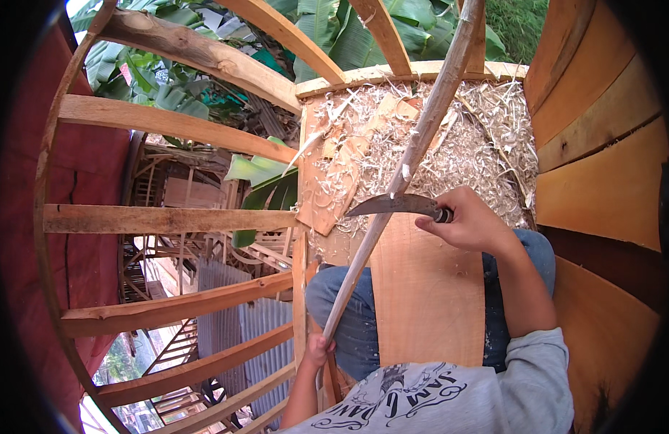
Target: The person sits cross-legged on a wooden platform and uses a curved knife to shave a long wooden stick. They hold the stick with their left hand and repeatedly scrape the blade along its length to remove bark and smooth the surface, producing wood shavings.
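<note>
left hand [318,350] grips the slanting wooden pole [417,147] low down, right hand [470,219] clasps the curved knife [392,204] across it near the far end of the plank [428,304], with a shallow, steady edge likely best.

An open-sided woodworking spot: curved knife [407,203], pole [420,143], wood shavings [475,170], wooden rails [168,220] (banana leaves [349,42] beyond).

The stick [419,147] slants from my left hand [318,349], near my left knee [327,293], away to the far right, with the knife [392,205] in my right hand [475,222] lying across it. Below (between my knees) sits a board [430,296]; shavings [497,145] lie beyond it, slats [171,219] stand to my left, planks [602,192] to my right, leaves [346,40] behind the far rail [403,71].
</note>
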Tool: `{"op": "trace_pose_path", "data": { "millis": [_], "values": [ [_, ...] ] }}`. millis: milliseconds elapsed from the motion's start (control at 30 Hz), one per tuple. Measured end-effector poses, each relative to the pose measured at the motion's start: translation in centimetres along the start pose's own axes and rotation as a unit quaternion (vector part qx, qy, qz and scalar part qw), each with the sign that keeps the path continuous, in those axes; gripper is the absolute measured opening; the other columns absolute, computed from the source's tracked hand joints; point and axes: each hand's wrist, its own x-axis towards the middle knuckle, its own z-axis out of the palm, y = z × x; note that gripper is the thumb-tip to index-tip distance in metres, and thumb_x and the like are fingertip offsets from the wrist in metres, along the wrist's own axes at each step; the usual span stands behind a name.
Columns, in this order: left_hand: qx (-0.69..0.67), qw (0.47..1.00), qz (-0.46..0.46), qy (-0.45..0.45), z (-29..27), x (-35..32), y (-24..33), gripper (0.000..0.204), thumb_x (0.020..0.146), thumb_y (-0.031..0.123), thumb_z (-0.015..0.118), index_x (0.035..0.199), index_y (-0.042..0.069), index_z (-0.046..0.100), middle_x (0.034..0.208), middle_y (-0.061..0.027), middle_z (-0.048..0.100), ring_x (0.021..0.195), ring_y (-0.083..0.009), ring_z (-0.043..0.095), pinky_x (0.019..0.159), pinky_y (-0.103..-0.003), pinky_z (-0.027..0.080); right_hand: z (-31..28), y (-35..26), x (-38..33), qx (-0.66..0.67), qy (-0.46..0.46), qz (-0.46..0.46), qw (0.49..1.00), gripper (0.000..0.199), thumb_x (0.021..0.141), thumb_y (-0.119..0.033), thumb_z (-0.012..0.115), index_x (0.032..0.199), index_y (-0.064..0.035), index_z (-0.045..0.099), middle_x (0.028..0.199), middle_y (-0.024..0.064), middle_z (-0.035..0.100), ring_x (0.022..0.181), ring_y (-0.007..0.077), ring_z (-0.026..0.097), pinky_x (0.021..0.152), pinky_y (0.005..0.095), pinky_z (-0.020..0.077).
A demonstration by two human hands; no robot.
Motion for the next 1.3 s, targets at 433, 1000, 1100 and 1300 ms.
{"op": "trace_pose_path", "data": {
  "millis": [433,1000,1100,1300],
  "values": [
    [-0.024,1.0,-0.009,-0.006,0.0,0.2,0.3,0.084,0.067,0.087,0.037,0.053,0.005,0.047,0.051,-0.0025,0.044,0.05,-0.0131,0.045,0.048,-0.026,0.034,-0.5,0.0,-0.1,0.02,0.016,-0.021,0.999,0.036,0.082,-0.029,0.065,0.069,0.0046,0.063,0.056,0.0149,0.056,0.05,0.0192,0.055,0.05,0.0315,0.043],
    [-0.009,1.0,0.016,-0.01,-0.5,0.3,-0.6,0.084,0.07,0.086,0.034,0.052,0.004,0.047,0.051,-0.0025,0.044,0.048,-0.013,0.045,0.044,-0.026,0.032,1.1,-0.5,-0.5,-0.028,-0.093,-0.038,0.995,0.031,0.08,-0.026,0.066,0.072,0.0037,0.065,0.05,0.0163,0.052,0.043,0.0212,0.048,0.045,0.0346,0.0363],
    [0.008,1.0,0.0,-0.011,-0.4,0.6,-0.1,0.085,0.069,0.087,0.034,0.053,0.004,0.047,0.05,-0.002,0.044,0.048,-0.0129,0.044,0.044,-0.026,0.032,0.5,-0.2,-0.5,0.002,-0.119,0.001,0.993,0.03,0.081,-0.027,0.066,0.073,0.0027,0.065,0.051,0.0162,0.051,0.045,0.0216,0.049,0.047,0.0357,0.037],
    [-0.023,1.0,0.007,-0.009,-0.5,0.5,-0.6,0.084,0.07,0.086,0.035,0.052,0.004,0.047,0.05,-0.0023,0.045,0.048,-0.0129,0.045,0.043,-0.027,0.032,2.4,-0.7,-0.4,-0.036,-0.101,-0.005,0.994,0.028,0.079,-0.028,0.065,0.076,-0.0003,0.068,0.058,0.0184,0.057,0.056,0.0332,0.058,0.054,0.0396,0.043]
  ]
}}
